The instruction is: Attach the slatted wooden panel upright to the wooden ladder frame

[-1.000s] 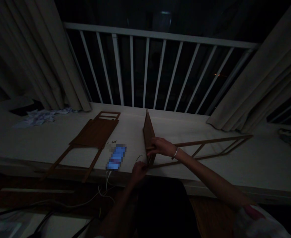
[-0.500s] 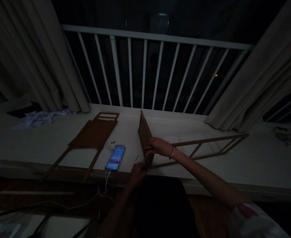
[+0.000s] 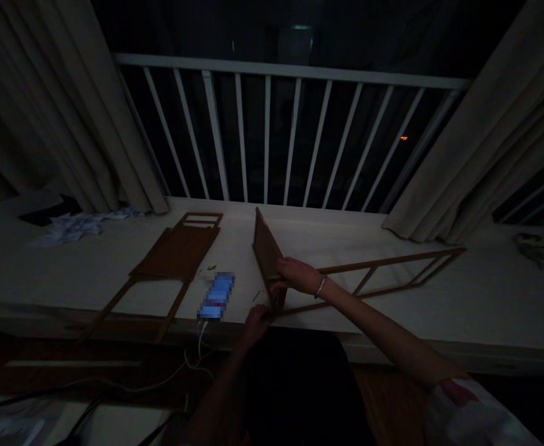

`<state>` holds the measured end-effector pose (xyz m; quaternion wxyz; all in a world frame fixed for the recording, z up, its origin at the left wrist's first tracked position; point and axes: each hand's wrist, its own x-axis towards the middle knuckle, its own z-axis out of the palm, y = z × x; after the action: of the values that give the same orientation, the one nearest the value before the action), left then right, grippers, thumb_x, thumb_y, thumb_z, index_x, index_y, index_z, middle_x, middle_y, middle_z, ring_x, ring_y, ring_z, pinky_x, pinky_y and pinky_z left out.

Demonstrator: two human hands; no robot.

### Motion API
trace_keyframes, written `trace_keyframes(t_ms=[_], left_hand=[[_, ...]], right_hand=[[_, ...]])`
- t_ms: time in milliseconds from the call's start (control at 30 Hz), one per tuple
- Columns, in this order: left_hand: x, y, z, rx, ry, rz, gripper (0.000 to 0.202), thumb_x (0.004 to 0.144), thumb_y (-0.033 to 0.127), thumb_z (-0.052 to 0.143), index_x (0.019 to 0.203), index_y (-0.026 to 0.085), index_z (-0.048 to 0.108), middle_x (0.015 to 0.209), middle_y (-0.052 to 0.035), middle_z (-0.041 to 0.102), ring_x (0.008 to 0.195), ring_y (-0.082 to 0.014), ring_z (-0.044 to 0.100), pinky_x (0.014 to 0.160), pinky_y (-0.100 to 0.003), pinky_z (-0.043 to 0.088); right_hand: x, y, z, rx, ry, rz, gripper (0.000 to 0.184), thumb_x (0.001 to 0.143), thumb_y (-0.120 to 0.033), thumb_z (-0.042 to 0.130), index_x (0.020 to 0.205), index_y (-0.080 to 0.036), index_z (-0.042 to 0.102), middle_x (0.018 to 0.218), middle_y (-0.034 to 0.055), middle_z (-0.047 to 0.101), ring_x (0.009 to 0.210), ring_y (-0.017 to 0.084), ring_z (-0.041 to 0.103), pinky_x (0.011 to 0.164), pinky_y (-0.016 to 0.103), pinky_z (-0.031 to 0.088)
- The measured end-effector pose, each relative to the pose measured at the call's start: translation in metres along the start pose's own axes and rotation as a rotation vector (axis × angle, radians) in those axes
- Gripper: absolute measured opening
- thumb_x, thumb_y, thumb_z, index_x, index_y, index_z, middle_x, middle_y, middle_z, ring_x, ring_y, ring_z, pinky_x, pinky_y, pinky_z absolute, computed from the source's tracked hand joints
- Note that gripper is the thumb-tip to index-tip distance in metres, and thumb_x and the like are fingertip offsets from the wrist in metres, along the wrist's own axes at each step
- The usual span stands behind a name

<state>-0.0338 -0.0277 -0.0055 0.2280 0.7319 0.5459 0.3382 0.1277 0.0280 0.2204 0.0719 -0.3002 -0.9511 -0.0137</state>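
In dim light a brown wooden panel (image 3: 264, 251) stands on edge on the pale ledge (image 3: 327, 238). My right hand (image 3: 294, 275), with a bracelet at the wrist, grips the panel near its near end. A long wooden frame (image 3: 383, 275) lies flat and runs off to the right from that end. My left hand (image 3: 255, 321) is closed at the panel's bottom corner, by the ledge's front edge; what it pinches is too small to make out.
A second wooden panel with legs (image 3: 169, 260) lies flat at left. A lit phone (image 3: 216, 296) with a cable lies beside it, with small hardware (image 3: 209, 269) near. Crumpled paper (image 3: 74, 223) sits far left. White railing (image 3: 290, 136) and curtains (image 3: 476, 142) stand behind.
The view has drifted slightly, so the panel and hands sit a little left. Both hands keep their places on the upright panel.
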Motion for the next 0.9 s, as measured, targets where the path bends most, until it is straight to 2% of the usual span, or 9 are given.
trace_keyframes(t_ms=[567,900], left_hand=[[-0.011,0.012,-0.007,-0.049,-0.017,-0.055,0.013,0.069,0.024,0.057,0.081,0.021,0.063,0.082,-0.0019,0.062,0.082,-0.0162,0.054,0.079,-0.031,0.041],[-0.019,0.024,-0.026,-0.102,-0.129,-0.065,0.021,0.075,0.028,0.047,0.080,0.020,0.065,0.082,-0.0027,0.064,0.082,-0.0160,0.057,0.078,-0.029,0.042]], right_hand=[[-0.013,-0.014,0.000,-0.022,0.042,0.021,0.054,0.068,-0.065,0.040,0.080,-0.013,0.052,0.087,0.0101,0.054,0.086,0.021,0.052,0.074,0.033,0.042],[-0.016,-0.022,-0.003,-0.006,0.043,0.019,0.054,0.069,-0.064,0.039,0.080,-0.012,0.052,0.086,0.0100,0.054,0.084,0.020,0.053,0.074,0.031,0.042]])
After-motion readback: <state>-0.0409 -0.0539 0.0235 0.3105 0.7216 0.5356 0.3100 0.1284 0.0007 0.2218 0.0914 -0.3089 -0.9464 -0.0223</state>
